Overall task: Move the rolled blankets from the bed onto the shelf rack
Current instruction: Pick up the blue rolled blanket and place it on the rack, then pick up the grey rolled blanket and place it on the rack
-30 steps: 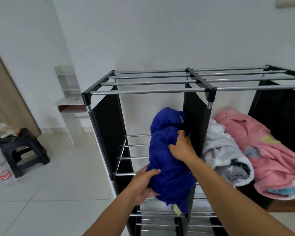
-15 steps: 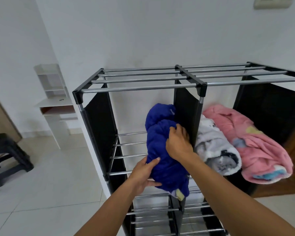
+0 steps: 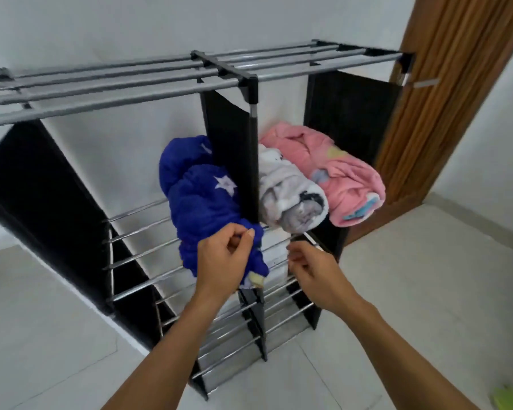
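A blue rolled blanket point(image 3: 199, 199) with a white star lies on the rods of the shelf rack's point(image 3: 137, 84) left compartment, against the black middle divider. My left hand point(image 3: 224, 258) is at its near end, fingers curled into the fabric. My right hand point(image 3: 308, 267) hovers beside it in front of the right compartment, loosely curled and holding nothing. In the right compartment a white-grey rolled blanket point(image 3: 290, 196) and a pink rolled blanket point(image 3: 332, 170) lie side by side.
The rack stands against a white wall, with lower rod shelves point(image 3: 249, 327) below my hands. A wooden door frame point(image 3: 444, 93) rises to the right of the rack. Pale floor tiles point(image 3: 412, 291) spread around it.
The blue blanket now rests on the rods. My right hand has come off it and pulled back, and my left hand has shifted to its near end. My view has swung to the right.
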### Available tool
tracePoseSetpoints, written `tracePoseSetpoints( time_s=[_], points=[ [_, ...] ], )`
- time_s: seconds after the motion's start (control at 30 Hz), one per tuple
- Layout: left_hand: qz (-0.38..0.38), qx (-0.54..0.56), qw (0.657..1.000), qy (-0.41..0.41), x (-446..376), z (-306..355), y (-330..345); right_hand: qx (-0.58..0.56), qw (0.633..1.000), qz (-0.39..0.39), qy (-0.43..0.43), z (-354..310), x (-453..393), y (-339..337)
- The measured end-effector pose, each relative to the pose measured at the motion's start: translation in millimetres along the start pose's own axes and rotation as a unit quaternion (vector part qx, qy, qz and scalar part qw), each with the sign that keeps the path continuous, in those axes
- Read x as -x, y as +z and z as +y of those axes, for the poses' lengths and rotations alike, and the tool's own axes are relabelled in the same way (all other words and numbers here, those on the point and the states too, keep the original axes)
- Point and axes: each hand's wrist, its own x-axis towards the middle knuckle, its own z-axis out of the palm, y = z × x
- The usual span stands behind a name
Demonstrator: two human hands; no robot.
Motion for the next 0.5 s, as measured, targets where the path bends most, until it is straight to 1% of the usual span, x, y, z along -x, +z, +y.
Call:
tracePoseSetpoints(
  time_s=[0.07,0.13,0.2,0.23,0.3,0.37,0.43,0.5],
  points=[
    [-0.109,0.026,0.994,0.006,12,13,51,-0.030,0.991,0.033,0.128,40,42,-23],
    [-0.246,0.016,0.969,-0.001,32,24,112,-0.058,0.967,0.088,0.232,78,90,-51],
    [-0.396,-0.025,0.918,0.016,63,42,175,-0.069,0.937,0.157,0.305,108,146,-82],
    [-0.462,-0.043,0.885,0.045,83,54,203,-0.070,0.920,0.198,0.332,122,178,-97],
    [-0.567,-0.062,0.815,0.107,129,88,248,-0.091,0.875,0.284,0.381,142,248,-124],
    [-0.640,-0.064,0.750,0.152,178,130,278,-0.148,0.810,0.384,0.417,152,319,-145],
    [-0.683,-0.068,0.699,0.199,227,170,302,-0.240,0.717,0.491,0.431,160,388,-154],
    [-0.717,-0.067,0.652,0.238,278,205,324,-0.308,0.621,0.568,0.443,169,454,-152]
  ],
)
